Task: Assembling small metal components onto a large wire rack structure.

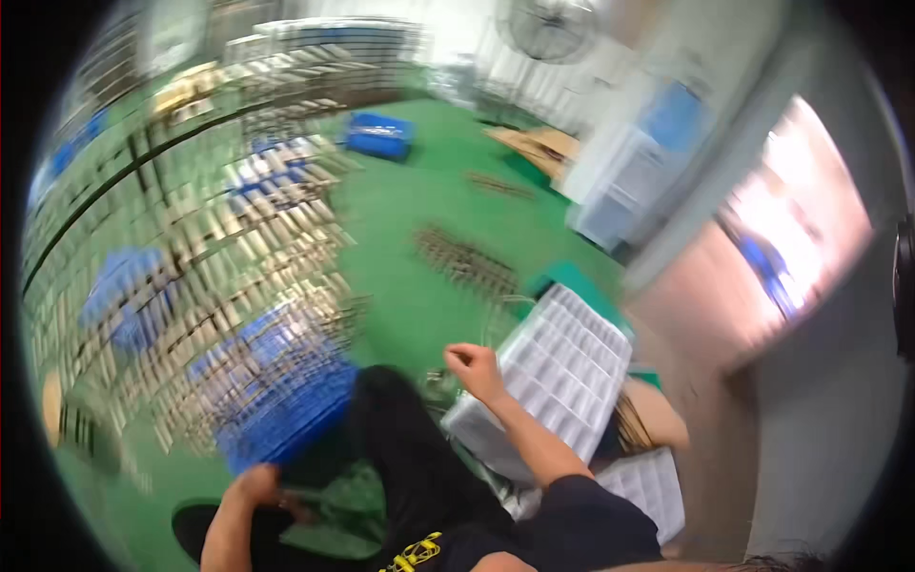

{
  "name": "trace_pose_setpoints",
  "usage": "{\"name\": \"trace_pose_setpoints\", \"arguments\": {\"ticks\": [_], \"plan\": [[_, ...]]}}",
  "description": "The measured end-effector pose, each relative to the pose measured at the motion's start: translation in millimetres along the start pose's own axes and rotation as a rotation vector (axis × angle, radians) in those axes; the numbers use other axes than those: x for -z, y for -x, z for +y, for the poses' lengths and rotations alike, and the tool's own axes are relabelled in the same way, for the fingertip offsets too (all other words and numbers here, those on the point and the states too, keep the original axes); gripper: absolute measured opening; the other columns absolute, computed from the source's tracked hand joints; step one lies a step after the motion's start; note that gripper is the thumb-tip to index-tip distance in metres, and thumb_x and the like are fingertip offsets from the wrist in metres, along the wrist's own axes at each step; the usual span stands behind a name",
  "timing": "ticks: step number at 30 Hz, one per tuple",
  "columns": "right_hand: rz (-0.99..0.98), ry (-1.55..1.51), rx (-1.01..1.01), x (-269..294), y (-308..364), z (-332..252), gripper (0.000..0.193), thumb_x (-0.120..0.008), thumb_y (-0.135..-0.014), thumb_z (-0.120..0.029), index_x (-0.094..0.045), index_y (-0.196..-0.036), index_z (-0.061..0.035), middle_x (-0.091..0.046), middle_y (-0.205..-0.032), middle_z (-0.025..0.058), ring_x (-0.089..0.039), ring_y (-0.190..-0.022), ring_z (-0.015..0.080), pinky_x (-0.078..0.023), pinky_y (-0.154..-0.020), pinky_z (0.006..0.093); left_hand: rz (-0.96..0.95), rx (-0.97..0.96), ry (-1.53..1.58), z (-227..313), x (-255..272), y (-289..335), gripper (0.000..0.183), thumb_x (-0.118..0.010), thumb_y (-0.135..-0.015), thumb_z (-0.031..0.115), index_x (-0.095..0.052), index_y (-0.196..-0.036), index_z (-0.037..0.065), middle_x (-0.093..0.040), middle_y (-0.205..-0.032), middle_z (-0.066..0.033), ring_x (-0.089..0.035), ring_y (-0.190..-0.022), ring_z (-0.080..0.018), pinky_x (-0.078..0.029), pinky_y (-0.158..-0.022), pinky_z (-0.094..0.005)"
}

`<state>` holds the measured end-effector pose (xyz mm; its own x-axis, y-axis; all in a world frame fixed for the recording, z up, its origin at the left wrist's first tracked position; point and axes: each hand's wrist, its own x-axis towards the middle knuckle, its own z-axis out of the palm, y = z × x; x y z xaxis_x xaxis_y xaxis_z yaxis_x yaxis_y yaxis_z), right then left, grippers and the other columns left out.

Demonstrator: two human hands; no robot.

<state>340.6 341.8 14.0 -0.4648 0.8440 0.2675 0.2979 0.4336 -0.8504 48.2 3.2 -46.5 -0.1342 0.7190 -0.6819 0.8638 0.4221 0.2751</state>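
Head view: R hand (pixel 473 370) fisted, white tray (pixel 569 348) at 3 o'clock; L hand (pixel 254 484) blurred, grip can't tell, blue bin (pixel 286 416) at 1 o'clock. Rec. slow, rim-clear reach.

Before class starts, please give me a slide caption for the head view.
Blurred head view: left hand near a blue bin, right hand beside a white gridded tray.

Colours as I view them remotely: floor (pixel 381 214), green; large bin (pixel 286 415), blue; smaller bin (pixel 379 135), also blue; tray (pixel 577 343), white, patterned in a repeating rectangular grid; trousers (pixel 405 434), black; sleeve (pixel 596 520), very dark; garment marking (pixel 416 553), yellow.
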Motion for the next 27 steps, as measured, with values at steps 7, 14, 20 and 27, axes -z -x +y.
{"name": "trace_pose_setpoints", "arguments": {"ticks": [7,14,20,27], "plan": [[0.498,0.420,-0.286,198,37,127,0.020,-0.060,-0.073,-0.020,-0.067,-0.085,-0.0059,-0.064,-0.069,0.0107,-0.061,-0.062,0.0190,-0.047,-0.058,0.0302,-0.161,0.047,-0.034,-1,-8,-41,0.067,-0.070,-0.066,0.048,-0.053,-0.115,0.007,-0.053,-0.114,-0.0231,-0.050,-0.109,-0.0315,-0.042,-0.088,-0.0407],[0.570,0.978,-0.431,311,30,199,0.015,-0.060,-0.071,-0.019,-0.069,-0.082,-0.0125,-0.064,-0.078,0.0122,-0.062,-0.075,0.0293,-0.049,-0.067,0.0397,0.016,-0.021,-0.076,-41,-38,-57,0.063,-0.068,-0.068,0.047,-0.054,-0.114,0.006,-0.056,-0.109,-0.0214,-0.051,-0.103,-0.0377,-0.044,-0.082,-0.0438],[0.315,1.110,-0.319,304,-20,237,0.010,-0.059,-0.072,-0.016,-0.068,-0.075,-0.0166,-0.057,-0.084,0.0113,-0.059,-0.079,0.0315,-0.047,-0.066,0.0432,0.256,-0.169,-0.195,-78,-56,-73,0.063,-0.067,-0.069,0.047,-0.052,-0.114,0.004,-0.055,-0.109,-0.0219,-0.051,-0.102,-0.0386,-0.044,-0.082,-0.0449],[0.151,1.200,-0.045,309,-20,251,0.008,-0.057,-0.073,-0.013,-0.064,-0.070,-0.0147,-0.052,-0.078,0.0109,-0.057,-0.074,0.0306,-0.046,-0.062,0.0429,0.206,0.294,0.049,75,36,-3,0.058,-0.070,-0.062,0.043,-0.059,-0.108,0.009,-0.059,-0.107,-0.0152,-0.055,-0.102,-0.0295,-0.043,-0.088,-0.0372]]}}
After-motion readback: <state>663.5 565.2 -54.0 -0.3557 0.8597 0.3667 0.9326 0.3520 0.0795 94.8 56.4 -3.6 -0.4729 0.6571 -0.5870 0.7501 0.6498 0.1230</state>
